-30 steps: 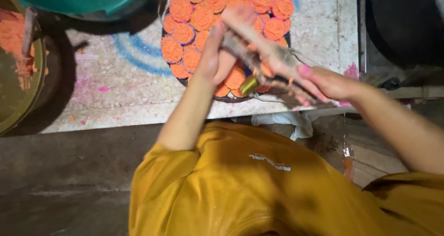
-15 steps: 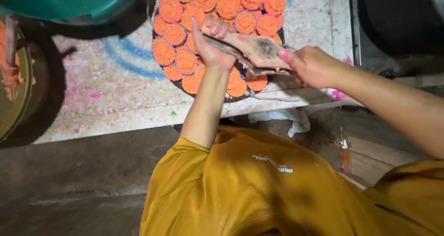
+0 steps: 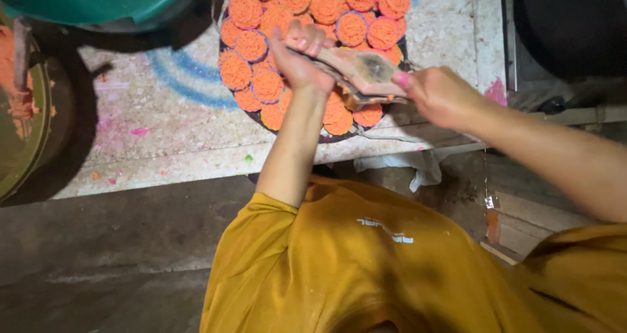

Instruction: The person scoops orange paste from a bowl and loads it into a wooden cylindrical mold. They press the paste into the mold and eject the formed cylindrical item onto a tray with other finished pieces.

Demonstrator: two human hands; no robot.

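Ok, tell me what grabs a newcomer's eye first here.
The round tray at top centre, packed with bright orange ridged discs. Just above it, the left hand and right hand grip a flat brownish wooden tool between them. A mustard-yellow shirt fills the bottom.

Single head view, looking steeply down, close over worktop [image 3: 163,130]

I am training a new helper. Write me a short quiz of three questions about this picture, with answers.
1. True or false: both hands hold the flat mould.
2. What colour are the round cakes on the tray?
3. The green tub lies: A) top left, B) bottom right.

Key
1. True: the left hand and right hand grip the flat mould at opposite ends.
2. Orange: round cakes fill the tray.
3. A: green tub.
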